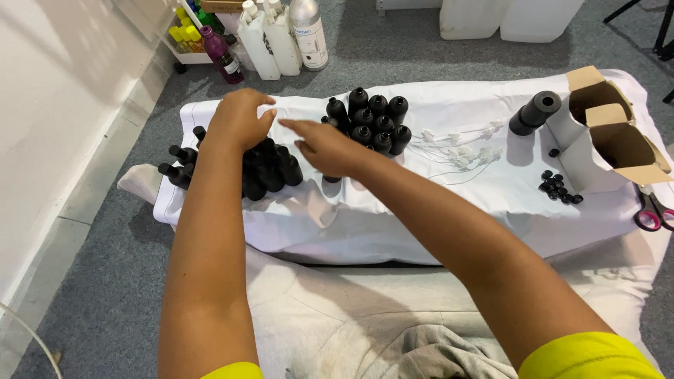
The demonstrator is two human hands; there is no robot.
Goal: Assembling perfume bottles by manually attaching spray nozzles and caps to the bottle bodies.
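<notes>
My left hand [237, 119] sits left of centre in the upper half of the frame, fingers curled loosely downward over the heap of lying black bottles [263, 168]; I cannot tell whether it grips one or only rests on them. My right hand [324, 149] lies just right of it, palm down, forefinger stretched toward the left hand, the other fingers relaxed. Nothing shows in it, though a small black bottle [332, 179] peeks out just beneath the palm.

The lying heap spreads toward the left edge of the white cloth [421, 217], and the outermost bottles [179, 165] lie close to that edge. Just beyond my right hand, toward upper centre, stands a cluster of upright black bottles [375, 119], packed tight. Between the two groups only a narrow strip of cloth is open.

Right of the upright cluster lie white straw-like inserts [460, 151], scattered thin. Further right is a dark tube [535, 112] on its side, then a handful of small black caps [558, 188]. Open cardboard boxes [607, 133] crowd the right end of the cloth. Scissors with red handles [654, 214] lie at the right frame edge.

The broadest bare cloth runs along the near edge, below both forearms. Past the far edge, on grey carpet, stand white jugs [270, 38] and a purple bottle [223, 55].
</notes>
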